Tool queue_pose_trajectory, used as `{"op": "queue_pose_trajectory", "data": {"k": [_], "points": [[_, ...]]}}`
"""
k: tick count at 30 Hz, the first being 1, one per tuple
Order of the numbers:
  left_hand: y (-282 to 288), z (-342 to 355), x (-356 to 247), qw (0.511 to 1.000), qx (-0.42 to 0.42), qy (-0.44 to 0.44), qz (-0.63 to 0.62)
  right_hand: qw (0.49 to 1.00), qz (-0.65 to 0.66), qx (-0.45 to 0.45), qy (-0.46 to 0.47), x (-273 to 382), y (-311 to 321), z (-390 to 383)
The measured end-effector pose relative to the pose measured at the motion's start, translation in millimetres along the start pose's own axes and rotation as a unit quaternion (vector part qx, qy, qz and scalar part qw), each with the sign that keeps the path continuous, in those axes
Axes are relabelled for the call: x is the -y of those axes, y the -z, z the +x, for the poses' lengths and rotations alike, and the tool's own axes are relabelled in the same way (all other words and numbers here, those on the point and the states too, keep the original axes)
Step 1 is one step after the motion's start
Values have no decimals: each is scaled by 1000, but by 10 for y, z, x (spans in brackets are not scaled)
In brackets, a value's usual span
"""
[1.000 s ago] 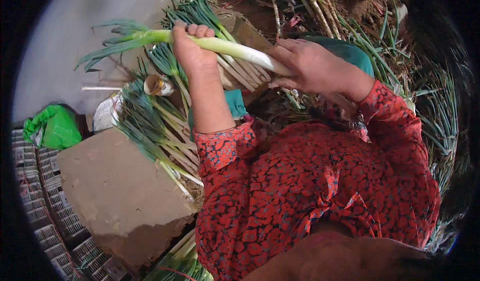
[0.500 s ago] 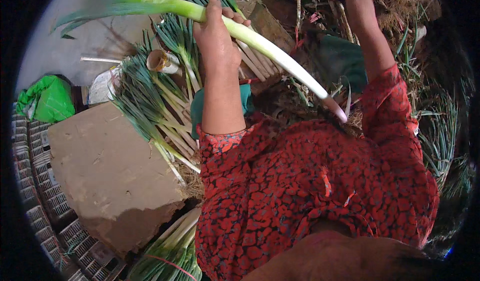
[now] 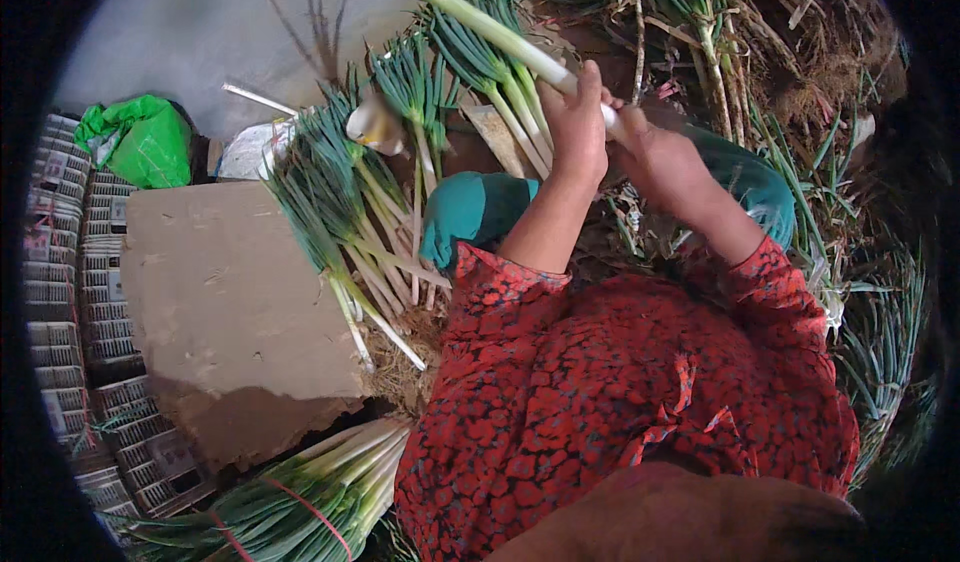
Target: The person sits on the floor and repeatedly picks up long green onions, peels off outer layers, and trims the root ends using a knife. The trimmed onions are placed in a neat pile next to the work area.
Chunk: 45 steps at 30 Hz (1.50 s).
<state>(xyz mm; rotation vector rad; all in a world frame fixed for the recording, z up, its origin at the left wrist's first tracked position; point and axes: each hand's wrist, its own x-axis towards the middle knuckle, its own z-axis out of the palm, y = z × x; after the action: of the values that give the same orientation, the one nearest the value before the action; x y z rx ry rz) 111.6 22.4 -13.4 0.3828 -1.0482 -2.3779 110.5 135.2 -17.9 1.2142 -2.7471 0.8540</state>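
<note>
A long spring onion [image 3: 498, 36] runs up and left from my hands, its green top passing out at the upper edge. My left hand [image 3: 578, 127] is wrapped round its white stalk. Right beside it, my right hand [image 3: 655, 167] is closed round the lower end, and the fingers hide that tip. Left of my hands, several spring onions [image 3: 375, 202] lie in a pile, leaves pointing away and roots toward me. More bunches [image 3: 500, 72] lie just beyond my left hand.
A brown board [image 3: 235, 302] lies left, beside grey plastic crates [image 3: 112, 292] and a green bag [image 3: 140, 142]. A tied spring onion bundle [image 3: 300, 502] lies at the lower left. Untrimmed, rooty stalks [image 3: 800, 42] heap up at the far right.
My right hand has come back from the far-right stalks to the onion's lower end. My left hand has brought the onion rightward, and the two hands now meet. The view has shifted slightly.
</note>
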Motion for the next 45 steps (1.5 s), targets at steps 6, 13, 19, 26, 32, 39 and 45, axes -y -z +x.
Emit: {"op": "queue_pose_trajectory", "data": {"k": [6, 13, 19, 26, 32, 39, 45], "points": [[381, 303, 36, 986, -110, 82, -98, 999, -18, 10, 27, 79, -107, -426], [685, 550, -151, 987, -153, 9, -50, 997, -17, 72, -20, -57, 106, -1048], [820, 615, -583, 998, -56, -11, -35, 977, 97, 167, -89, -289, 170, -1519], [643, 681, -732, 985, 154, 36, -67, 888, 381, 253, -59, -370, -12, -1385], [148, 617, -790, 955, 214, -48, 199, 745, 605, 245, -141, -215, 57, -537], [825, 308, -826, 889, 214, 99, 392, 947, 314, -41, -46, -632, -219, 675], [1067, 273, -555, 539, 431, 99, 717, 980, 84, -85, -160, -1691, -1550, 1421]]}}
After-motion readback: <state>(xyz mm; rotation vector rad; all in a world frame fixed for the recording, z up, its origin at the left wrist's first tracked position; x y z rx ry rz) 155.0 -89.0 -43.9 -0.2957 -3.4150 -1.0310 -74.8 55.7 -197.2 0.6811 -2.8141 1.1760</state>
